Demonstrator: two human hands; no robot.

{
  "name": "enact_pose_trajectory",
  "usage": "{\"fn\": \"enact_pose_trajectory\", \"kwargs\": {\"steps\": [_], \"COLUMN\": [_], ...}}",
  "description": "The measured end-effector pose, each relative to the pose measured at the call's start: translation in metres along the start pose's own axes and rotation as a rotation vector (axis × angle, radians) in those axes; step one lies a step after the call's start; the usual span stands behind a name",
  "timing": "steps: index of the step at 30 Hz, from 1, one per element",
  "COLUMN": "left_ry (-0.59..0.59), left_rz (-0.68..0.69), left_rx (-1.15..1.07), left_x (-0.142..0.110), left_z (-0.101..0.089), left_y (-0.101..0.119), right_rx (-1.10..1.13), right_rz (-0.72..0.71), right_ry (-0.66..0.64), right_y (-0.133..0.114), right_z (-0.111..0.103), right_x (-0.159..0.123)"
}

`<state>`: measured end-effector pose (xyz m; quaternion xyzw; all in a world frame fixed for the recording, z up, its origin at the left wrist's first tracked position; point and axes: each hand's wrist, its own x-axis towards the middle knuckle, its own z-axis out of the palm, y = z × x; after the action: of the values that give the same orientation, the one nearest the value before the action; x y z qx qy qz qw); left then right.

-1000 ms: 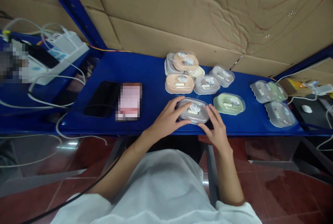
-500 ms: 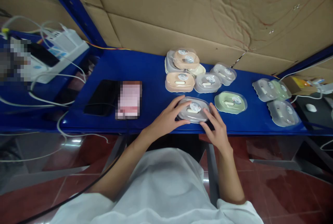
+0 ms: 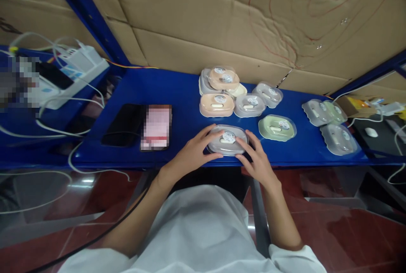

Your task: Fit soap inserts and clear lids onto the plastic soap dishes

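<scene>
A grey, oval plastic box with a clear lid [image 3: 221, 148] lies near the front edge of the blue table, a white capsule-shaped piece and a round sticker on its top. My left hand [image 3: 200, 148] grips its left end, thumb along the near side and fingers over the far side. At the right end, my right hand [image 3: 257, 159] has its fingers on the lid and rim, with the thumb at the near edge. Just right of my hands sits a green box of the same shape [image 3: 277, 128]. A peach box [image 3: 217, 105] and another grey box [image 3: 250, 106] are behind them.
Stacked boxes [image 3: 223, 79] stand against the cardboard wall [image 3: 190, 23]. More boxes [image 3: 338, 140] lie at the right. A phone [image 3: 156, 127] and a black flat object [image 3: 122, 125] are at left, near white cables and a power strip [image 3: 84, 74].
The view has shifted a little. My two hands and the grey box between them have slid slightly left; their hold looks the same. The other boxes stay in place.
</scene>
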<state>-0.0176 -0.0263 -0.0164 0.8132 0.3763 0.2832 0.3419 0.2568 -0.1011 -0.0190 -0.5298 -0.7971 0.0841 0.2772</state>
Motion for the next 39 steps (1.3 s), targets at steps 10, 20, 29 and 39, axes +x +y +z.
{"fn": "enact_pose_trajectory", "kwargs": {"steps": [10,20,29,39], "left_ry": [0.030,0.057,0.037,0.001], "left_rz": [0.077,0.088,0.065,0.089], "left_rx": [-0.113,-0.174,-0.168,-0.176], "left_x": [0.002,0.003,0.001,0.002], "left_z": [-0.011,-0.010,-0.007,-0.008], "left_y": [-0.007,-0.012,-0.009,-0.004], "right_rx": [-0.029,0.066,0.011,-0.132], "right_rz": [-0.009,0.020,-0.042,-0.105], "right_ry": [-0.014,-0.057,-0.029,0.145], "right_y": [-0.006,-0.011,-0.005,0.006], "right_z": [0.005,0.007,0.006,0.014], "right_x": [0.007,0.014,0.012,-0.003]}}
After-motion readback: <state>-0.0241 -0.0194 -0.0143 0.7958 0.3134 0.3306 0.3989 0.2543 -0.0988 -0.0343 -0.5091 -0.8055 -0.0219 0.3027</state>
